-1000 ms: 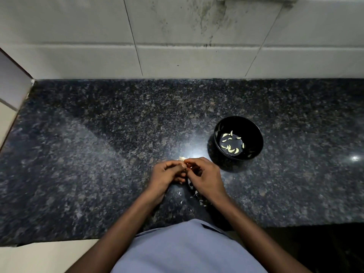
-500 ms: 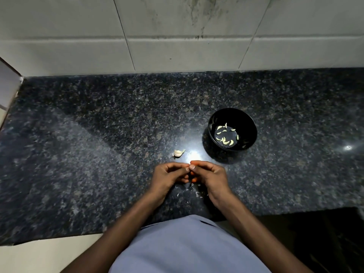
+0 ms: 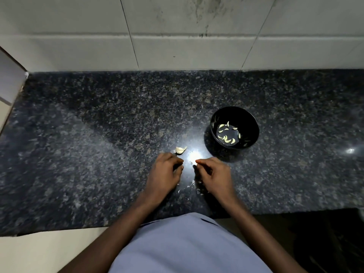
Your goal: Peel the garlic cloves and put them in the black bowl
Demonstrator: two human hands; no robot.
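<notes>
On the dark speckled granite counter, going left to right, the left hand rested with fingers curled under; whether it held anything could not be told; just beyond its fingertips, toward the wall, lay one pale unpeeled garlic clove, long axis running roughly left to right with its point to the right; it lay nearer the left hand than the right, so that hand seemed the likelier to take it. Between the hands a few small white skin scraps were scattered. The right hand had its fingers curled, thumb and forefinger tips close together; whether they pinched a clove or a bit of skin was too small to tell. Further right and back stood one round black plastic bowl, near the right hand, holding about ten yellowish peeled cloves.
</notes>
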